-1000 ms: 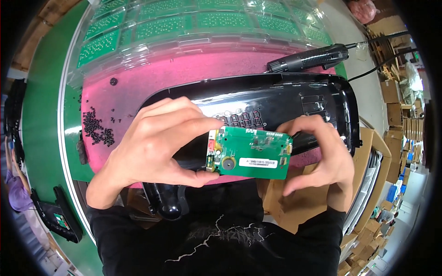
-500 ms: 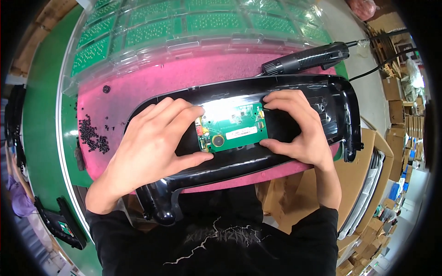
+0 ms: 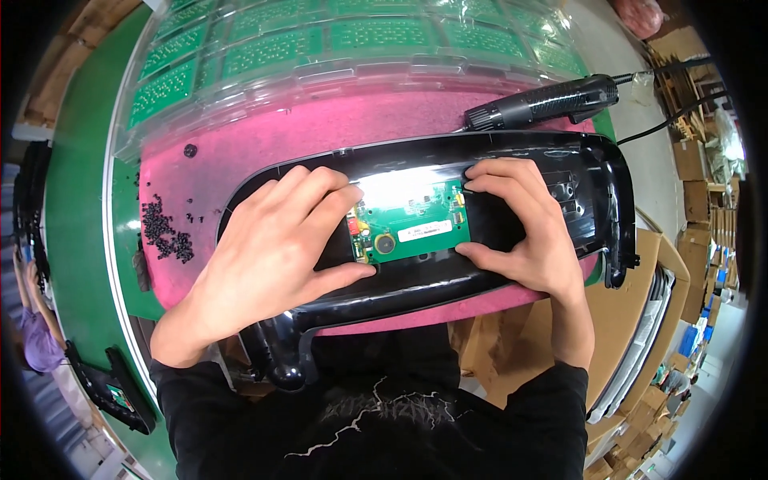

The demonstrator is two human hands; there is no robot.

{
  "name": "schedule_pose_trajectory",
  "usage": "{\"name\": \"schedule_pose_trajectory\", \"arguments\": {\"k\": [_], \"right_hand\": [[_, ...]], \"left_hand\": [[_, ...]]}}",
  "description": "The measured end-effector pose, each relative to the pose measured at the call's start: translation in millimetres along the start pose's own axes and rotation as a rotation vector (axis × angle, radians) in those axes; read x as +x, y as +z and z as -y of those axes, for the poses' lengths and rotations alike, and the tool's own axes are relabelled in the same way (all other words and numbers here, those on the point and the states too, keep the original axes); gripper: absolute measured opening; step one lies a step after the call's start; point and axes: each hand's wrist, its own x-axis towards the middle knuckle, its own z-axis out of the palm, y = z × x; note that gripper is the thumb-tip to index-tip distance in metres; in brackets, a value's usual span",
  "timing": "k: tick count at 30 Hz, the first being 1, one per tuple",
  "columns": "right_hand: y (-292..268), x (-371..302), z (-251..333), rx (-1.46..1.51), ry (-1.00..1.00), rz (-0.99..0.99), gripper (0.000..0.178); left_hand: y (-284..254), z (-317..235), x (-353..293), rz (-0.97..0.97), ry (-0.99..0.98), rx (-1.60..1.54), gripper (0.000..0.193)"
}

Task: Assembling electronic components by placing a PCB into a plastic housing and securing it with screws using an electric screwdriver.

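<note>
A green circuit board [image 3: 416, 210] with a white label and a round dark part lies in the middle of a long glossy black plastic housing [image 3: 384, 295]. My left hand [image 3: 276, 240] curls around the board's left end, thumb at the near corner and fingertips at the far one. At the opposite end, my right hand [image 3: 528, 228] grips the board's corners the same way between thumb and fingers. The housing rests on a pink mat [image 3: 320, 122], its curved left arm reaching toward me.
Behind the housing lie a black electric screwdriver [image 3: 544, 104] with cables and a clear tray [image 3: 320, 72] over green boards. Small black screws [image 3: 164, 232] are heaped at left. Cardboard box [image 3: 632, 320] stands at right; another black housing [image 3: 112, 388] and a person's arm [image 3: 44, 312] are far left.
The whole scene has shifted slightly right in the picture. Both hands keep the same hold on the circuit board, which stays in the housing.
</note>
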Motion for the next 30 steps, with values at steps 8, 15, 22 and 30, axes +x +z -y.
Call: {"name": "schedule_pose_trajectory", "arguments": {"k": [8,15,22,30], "right_hand": [[2.2,1.8,2.0,-0.02,0.016,-0.006,0.057],[5.6,3.9,2.5,-0.014,0.025,-0.014,0.056],[6.2,5.2,12.2,-0.057,0.069,-0.008,0.061],[-38.7,-3.7,-16.8,0.357,0.36,-0.176,0.062]], "left_hand": [[1.6,3.9,-1.2,0.019,0.017,0.031,0.064],[3.5,5.7,-5.8,-0.005,0.045,0.065,0.061],[12.0,13.2,-9.1,-0.02,0.123,0.091,0.061],[-31.6,44.5,-22.4,-0.561,0.027,-0.035,0.036]]}}
